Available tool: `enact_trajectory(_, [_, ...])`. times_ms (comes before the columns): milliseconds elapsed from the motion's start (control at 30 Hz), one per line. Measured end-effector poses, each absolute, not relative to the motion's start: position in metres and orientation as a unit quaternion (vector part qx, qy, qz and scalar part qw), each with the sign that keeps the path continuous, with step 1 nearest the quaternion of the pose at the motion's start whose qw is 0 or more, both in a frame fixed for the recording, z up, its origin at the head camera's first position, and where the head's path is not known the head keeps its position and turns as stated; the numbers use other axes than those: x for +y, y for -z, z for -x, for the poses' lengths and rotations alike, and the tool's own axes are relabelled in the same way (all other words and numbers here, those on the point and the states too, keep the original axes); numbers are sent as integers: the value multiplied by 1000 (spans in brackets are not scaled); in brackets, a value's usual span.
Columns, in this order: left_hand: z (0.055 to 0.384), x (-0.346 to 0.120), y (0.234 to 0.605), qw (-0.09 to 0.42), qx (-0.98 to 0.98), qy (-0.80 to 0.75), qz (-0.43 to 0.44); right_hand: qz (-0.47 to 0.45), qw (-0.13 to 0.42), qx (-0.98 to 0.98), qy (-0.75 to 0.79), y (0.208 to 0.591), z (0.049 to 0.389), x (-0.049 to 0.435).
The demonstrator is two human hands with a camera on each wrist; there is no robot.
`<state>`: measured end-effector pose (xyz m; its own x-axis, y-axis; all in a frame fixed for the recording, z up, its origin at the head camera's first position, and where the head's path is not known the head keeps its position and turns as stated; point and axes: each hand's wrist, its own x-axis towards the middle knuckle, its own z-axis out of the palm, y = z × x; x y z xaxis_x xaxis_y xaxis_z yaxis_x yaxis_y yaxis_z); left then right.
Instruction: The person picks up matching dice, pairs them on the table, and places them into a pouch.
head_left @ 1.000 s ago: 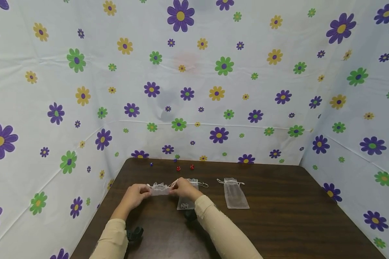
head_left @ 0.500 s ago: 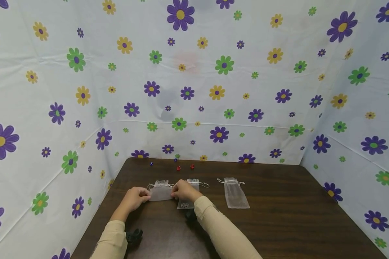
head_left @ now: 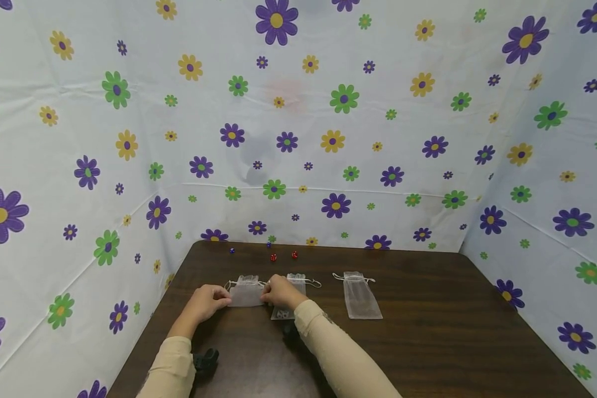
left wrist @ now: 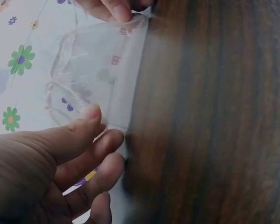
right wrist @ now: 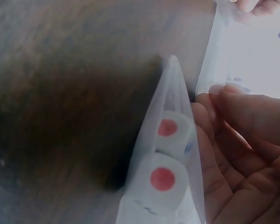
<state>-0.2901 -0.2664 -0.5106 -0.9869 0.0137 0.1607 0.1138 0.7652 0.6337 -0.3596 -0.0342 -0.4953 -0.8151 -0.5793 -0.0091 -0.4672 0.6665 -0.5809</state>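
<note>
A sheer white drawstring bag (head_left: pixel 246 297) is stretched between both hands over the left part of the table, its gathered mouth facing the back. My left hand (head_left: pixel 209 301) pinches its near left corner between thumb and forefinger. The near right corner is pinched by my right hand (head_left: pixel 282 291). Under that hand lies a second organza bag (head_left: pixel 298 287), partly hidden. Two white dice show inside it; in the right wrist view each die (right wrist: pixel 162 179) has a big red dot.
A third drawstring bag (head_left: pixel 360 298) lies flat to the right. Behind the hands, two red dice (head_left: pixel 284 256) and two blue dice (head_left: pixel 251 247) sit near the back edge of the brown table (head_left: pixel 428 309). A flowered cloth (head_left: pixel 378 110) hangs around the table.
The bag between the hands was tilted and foreshortened; it now shows its broad face, with its mouth toward the back. Both hands have slid slightly down its sides and grip the near corners.
</note>
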Motion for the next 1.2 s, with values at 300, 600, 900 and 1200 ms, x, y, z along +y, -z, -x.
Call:
enact_trajectory(300, [298, -263, 498, 146, -923, 349, 67, 276, 89, 911, 294, 495, 359, -35])
enact_trajectory(600, [305, -251, 497, 130, -909, 365, 153, 276, 90, 912, 289, 497, 360, -34])
enact_trajectory(900, [307, -247, 501, 104, -923, 345, 134, 293, 74, 913, 275, 497, 358, -35])
enact_trajectory(1200, [306, -250, 507, 127, -922, 347, 117, 308, 65, 915, 252, 496, 354, -36])
